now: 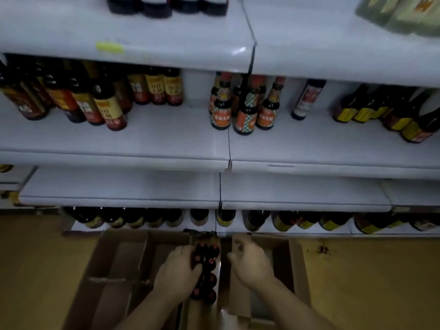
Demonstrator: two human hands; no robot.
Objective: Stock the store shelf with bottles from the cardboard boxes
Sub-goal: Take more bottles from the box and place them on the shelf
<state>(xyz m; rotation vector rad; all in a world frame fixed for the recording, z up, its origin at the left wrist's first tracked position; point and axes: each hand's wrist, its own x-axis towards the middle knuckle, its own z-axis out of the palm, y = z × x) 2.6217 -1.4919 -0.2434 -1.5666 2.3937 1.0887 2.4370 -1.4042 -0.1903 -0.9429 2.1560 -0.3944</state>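
Observation:
An open cardboard box (114,265) sits on the floor below the shelves, with several dark bottles with red caps (208,270) standing in a row inside it. My left hand (177,272) reaches down onto the left side of those bottles, fingers curled over the caps; whether it grips one is unclear. My right hand (252,260) hovers just right of the row with fingers spread, over a cardboard divider (238,244). The white store shelf (166,141) above holds dark sauce bottles (112,108) at the back and has bare space at the front.
Small orange-labelled bottles (244,115) stand mid-shelf, yellow-labelled ones (381,113) at right. A lower white shelf (119,186) is bare on top. The bottom shelf holds a row of dark bottles (281,220). Yellowish floor (369,282) lies on both sides of the box.

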